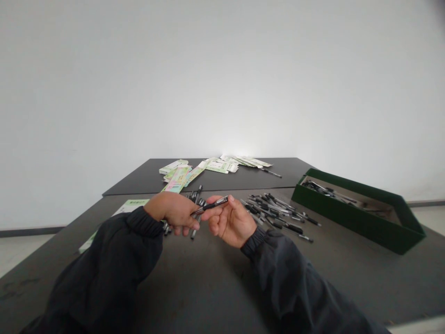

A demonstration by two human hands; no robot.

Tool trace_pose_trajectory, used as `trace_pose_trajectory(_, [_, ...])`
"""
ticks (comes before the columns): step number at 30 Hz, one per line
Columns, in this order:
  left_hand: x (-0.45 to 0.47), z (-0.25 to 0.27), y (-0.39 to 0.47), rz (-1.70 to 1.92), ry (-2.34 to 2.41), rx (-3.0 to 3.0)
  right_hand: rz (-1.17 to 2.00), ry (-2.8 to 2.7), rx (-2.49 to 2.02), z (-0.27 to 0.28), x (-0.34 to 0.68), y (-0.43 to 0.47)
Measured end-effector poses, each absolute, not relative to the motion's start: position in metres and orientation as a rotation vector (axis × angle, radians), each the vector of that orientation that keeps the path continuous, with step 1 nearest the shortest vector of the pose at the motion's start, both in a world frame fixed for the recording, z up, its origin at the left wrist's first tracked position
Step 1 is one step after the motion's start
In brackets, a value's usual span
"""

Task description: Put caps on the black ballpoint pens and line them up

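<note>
A black-and-clear pen (212, 204) is held between my two hands above the near table, its right end tilted up. My left hand (175, 211), palm down, pinches the pen's left end. At the other end, the thumb and fingers of my right hand (234, 222) close on it, palm turned up. Several pens (196, 195) lie under and behind my left hand, which partly hides them. To the right of my right hand spreads a loose pile of black and clear pens (274, 211).
A long green box (358, 227) with pens inside stands at the right. Flattened green-and-white cartons (219, 164) lie on the far table, with a single pen (270, 172) beside them. Another carton (130, 205) lies at left, partly behind my sleeve. A wall closes off the back.
</note>
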State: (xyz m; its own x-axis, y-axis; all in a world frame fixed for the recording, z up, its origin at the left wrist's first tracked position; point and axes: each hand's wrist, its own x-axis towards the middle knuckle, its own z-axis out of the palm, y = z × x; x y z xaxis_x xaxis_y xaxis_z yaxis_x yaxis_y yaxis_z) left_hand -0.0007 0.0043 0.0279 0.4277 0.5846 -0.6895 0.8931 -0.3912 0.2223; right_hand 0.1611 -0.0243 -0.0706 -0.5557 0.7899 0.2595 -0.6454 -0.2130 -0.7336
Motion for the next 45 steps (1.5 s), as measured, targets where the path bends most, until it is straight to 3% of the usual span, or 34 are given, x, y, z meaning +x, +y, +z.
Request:
trace_pose_trajectory(33, [-0.004,0.031,0.007,-0.654,1.145,2.048,1.815,-1.046,-0.179,-0.070,0.162,-0.026])
trace_pose_trajectory(38, [-0.002,0.031,0.006,-0.684,1.178,2.027,1.566,-1.128,-0.301,-0.061,0.170,-0.023])
trace_pose_trajectory(45, [-0.002,0.027,0.008,-0.701,1.210,2.017,0.898,-1.573,-0.842,-0.052,0.181,-0.021])
